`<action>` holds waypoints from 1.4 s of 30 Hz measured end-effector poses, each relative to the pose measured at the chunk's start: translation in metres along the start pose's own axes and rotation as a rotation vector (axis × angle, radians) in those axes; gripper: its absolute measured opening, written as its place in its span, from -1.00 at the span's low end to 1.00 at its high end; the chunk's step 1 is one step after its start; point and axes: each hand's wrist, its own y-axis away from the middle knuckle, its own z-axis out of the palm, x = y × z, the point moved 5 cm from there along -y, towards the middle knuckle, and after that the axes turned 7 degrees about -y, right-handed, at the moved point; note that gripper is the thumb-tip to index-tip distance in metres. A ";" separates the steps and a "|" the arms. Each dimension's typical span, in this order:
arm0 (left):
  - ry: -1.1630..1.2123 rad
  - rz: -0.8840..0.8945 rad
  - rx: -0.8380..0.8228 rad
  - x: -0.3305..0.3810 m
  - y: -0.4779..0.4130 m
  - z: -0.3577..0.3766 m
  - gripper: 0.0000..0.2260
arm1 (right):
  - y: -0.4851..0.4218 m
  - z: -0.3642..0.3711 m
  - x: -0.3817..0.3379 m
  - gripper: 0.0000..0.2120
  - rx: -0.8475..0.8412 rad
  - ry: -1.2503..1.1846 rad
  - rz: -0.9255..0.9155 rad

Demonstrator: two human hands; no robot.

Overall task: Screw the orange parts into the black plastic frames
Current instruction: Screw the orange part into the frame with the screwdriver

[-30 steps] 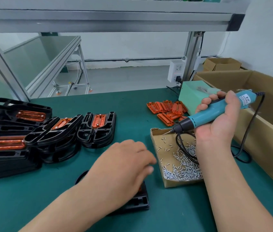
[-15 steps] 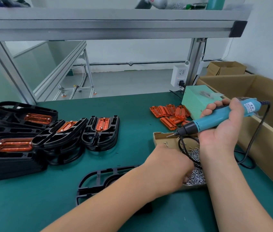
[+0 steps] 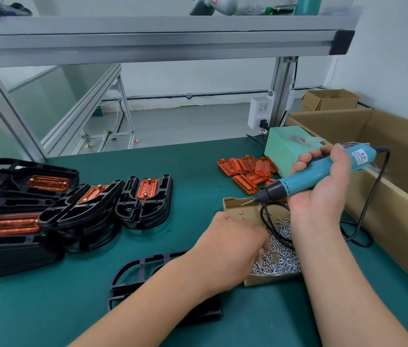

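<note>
A black plastic frame [image 3: 133,274] lies on the green mat near the front, partly under my left forearm. My left hand [image 3: 230,249] reaches into the small cardboard tray [image 3: 233,204] of silver screws [image 3: 280,261]; its fingertips are curled down among the screws and hidden. My right hand [image 3: 323,194] grips a teal electric screwdriver [image 3: 315,171] above the tray, bit pointing left. Loose orange parts [image 3: 245,171] lie in a pile behind the tray.
Stacks of black frames with orange parts fitted [image 3: 145,196] fill the left of the mat. A pale green power box [image 3: 288,149] and large open cardboard boxes [image 3: 398,156] stand on the right. The screwdriver's black cable [image 3: 363,211] loops over the tray. An aluminium shelf spans overhead.
My left hand has moved right, off the black frame and into the screw tray. The right hand holds the screwdriver in much the same place.
</note>
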 end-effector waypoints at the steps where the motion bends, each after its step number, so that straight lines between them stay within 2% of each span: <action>1: 0.008 -0.002 0.010 0.000 0.001 0.000 -0.85 | 0.000 0.000 0.001 -0.84 0.003 0.002 0.000; 5: 0.077 -0.030 0.050 -0.003 0.002 -0.001 -0.94 | -0.001 0.000 0.001 -0.87 0.005 0.012 -0.002; 14: 0.097 -0.039 0.058 -0.005 -0.001 0.003 -0.86 | -0.002 0.002 0.002 -0.89 -0.012 0.015 0.002; 42: 0.117 -0.018 0.039 -0.003 0.000 -0.002 -0.96 | -0.003 0.001 0.001 -0.89 -0.014 0.016 0.012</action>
